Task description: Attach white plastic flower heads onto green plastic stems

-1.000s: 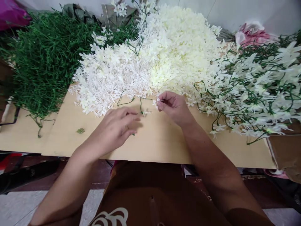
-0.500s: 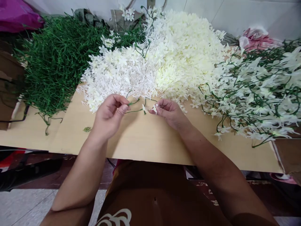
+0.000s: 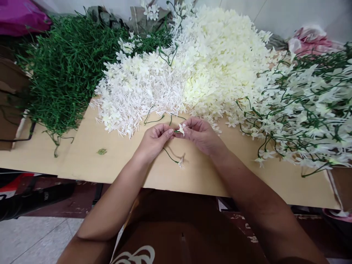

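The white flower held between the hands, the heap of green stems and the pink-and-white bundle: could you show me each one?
White flower point(image 3: 182, 128): head view, on its petals.
Heap of green stems point(image 3: 68, 68): head view, on its middle.
Pink-and-white bundle point(image 3: 312, 42): head view, on its crumpled front.

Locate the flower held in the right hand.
In the head view, the white flower is near the centre, held by the right hand, just right of the left hand.

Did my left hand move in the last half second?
Yes. Judged against the green scrap, your left hand has moved right, away from the scrap and in close to your right hand.
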`<state>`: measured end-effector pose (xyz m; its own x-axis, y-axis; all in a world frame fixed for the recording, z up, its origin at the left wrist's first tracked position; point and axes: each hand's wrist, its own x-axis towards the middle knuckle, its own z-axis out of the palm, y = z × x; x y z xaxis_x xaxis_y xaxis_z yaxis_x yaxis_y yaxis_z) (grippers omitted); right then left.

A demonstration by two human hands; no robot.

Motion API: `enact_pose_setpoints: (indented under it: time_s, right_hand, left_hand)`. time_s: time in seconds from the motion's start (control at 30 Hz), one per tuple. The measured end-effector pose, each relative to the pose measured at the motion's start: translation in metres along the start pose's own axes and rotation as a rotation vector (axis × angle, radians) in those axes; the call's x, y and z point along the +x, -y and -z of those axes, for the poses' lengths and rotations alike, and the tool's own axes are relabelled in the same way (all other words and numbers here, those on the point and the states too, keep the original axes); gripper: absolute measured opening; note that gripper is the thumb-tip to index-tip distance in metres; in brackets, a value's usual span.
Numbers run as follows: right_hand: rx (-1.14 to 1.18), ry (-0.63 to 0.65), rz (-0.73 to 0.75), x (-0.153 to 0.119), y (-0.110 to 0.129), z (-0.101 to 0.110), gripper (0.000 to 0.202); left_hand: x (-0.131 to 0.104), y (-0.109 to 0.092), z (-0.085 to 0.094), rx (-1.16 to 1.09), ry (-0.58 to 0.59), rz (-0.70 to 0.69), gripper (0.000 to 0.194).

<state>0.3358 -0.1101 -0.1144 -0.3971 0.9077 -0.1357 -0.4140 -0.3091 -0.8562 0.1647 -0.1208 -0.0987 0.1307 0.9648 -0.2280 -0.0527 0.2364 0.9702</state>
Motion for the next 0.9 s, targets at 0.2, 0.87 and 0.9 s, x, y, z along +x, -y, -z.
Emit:
enact_pose_setpoints:
  time_s: [0.2,0.87,0.9]
  right_hand:
    - [0.038,-0.042,-0.025,0.0008,0.0025,-0.0036,0.032]
    - [-0.290,-0.193,0.110,0.0021,0.0011,-0.0084,0.041]
    - [-0.271,-0.187,0.097,0.0020,0.0014,-0.0085,0.041]
  left_hand:
    - [0.0010,-0.0008,-0.0005,0.024,-0.023,-0.005,0.037]
    - [0.0072,0.0023,-0.0017,0.050,0.005,-0.003,0.035]
    - [0.0076,0.0024,-0.0018,0.049,0.014,-0.008,0.035]
